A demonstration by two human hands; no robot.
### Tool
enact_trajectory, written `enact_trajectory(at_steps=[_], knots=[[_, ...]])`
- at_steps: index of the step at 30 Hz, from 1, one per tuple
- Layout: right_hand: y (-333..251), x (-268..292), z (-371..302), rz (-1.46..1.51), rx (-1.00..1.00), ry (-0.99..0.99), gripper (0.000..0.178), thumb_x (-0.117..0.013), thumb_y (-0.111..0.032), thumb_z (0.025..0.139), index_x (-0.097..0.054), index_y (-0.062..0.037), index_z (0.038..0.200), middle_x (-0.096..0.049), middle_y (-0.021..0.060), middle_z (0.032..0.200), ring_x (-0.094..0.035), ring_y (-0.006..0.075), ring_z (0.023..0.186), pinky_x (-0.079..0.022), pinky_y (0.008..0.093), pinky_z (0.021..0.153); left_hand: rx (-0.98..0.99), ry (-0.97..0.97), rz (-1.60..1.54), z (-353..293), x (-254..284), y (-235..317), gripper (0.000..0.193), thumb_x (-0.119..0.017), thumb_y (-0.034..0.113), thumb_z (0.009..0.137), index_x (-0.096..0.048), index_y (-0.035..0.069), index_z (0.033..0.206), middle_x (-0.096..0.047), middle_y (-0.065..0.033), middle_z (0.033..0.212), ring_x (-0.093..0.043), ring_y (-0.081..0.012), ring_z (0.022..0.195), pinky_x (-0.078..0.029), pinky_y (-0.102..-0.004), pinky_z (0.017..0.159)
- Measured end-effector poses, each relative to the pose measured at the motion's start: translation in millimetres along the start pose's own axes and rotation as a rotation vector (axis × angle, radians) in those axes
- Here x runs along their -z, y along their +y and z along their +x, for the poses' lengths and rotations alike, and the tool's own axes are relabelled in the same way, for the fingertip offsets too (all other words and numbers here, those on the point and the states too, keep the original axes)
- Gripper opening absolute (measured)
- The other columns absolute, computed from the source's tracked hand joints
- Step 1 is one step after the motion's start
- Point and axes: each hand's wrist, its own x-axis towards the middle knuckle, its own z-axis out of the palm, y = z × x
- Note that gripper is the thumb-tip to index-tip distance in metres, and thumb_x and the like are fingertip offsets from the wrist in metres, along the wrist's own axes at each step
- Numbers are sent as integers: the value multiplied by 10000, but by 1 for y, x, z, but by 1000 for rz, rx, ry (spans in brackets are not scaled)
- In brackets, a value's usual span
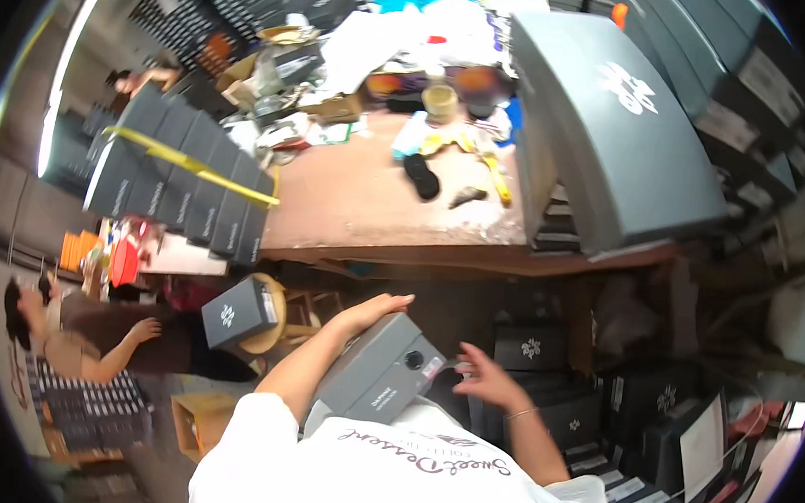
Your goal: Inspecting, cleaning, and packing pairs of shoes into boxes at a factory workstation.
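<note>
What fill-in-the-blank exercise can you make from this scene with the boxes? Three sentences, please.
1. The box under the left hand is ___ in colour.
2. The bracelet is worn on the person's ___ wrist.
3. The strap across the stacked boxes on the table is ___.
Missing words: grey; right; yellow.

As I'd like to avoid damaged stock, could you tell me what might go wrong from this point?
1. The grey box is tilted, with the left hand lying flat on top. The right hand is open beside its end, so it might slip onto the dark boxes below.
2. The large grey lid sits tilted at the table edge and might slide off.
</note>
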Motion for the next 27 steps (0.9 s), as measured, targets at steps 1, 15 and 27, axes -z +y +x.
enact_trajectory(at_steps=[1,15,27], knots=[[-15,-33,18,-147,195,-1,968,-776,-121,707,-168,-118,1460,-360,184,1388,-445,256,1230,-431,376,967,-31,36,17,-5,1,6,594,-449,569,880,-601,58,616,-522,-8,555,-457,-103,548,-368,-277,541],[-151,-130,208,-494,496,268,930,-687,-176,779,-76,-106,1476,-324,213,1442,-378,314,1312,-344,345,1040,-514,-144,233,32,182,75,644,-400,544,923,-619,-7,672,-615,-98,673,-562,-171,651,-457,-327,626],[-276,-25,341,-1184,457,610,620,-631,-9,735,-439,-80,1321,-446,197,1312,-457,384,1176,-403,414,960,-395,-322,710,62,293,109,646,-397,563,926,-617,-35,1034,-635,-183,941,-590,-277,862,-451,-394,817]])
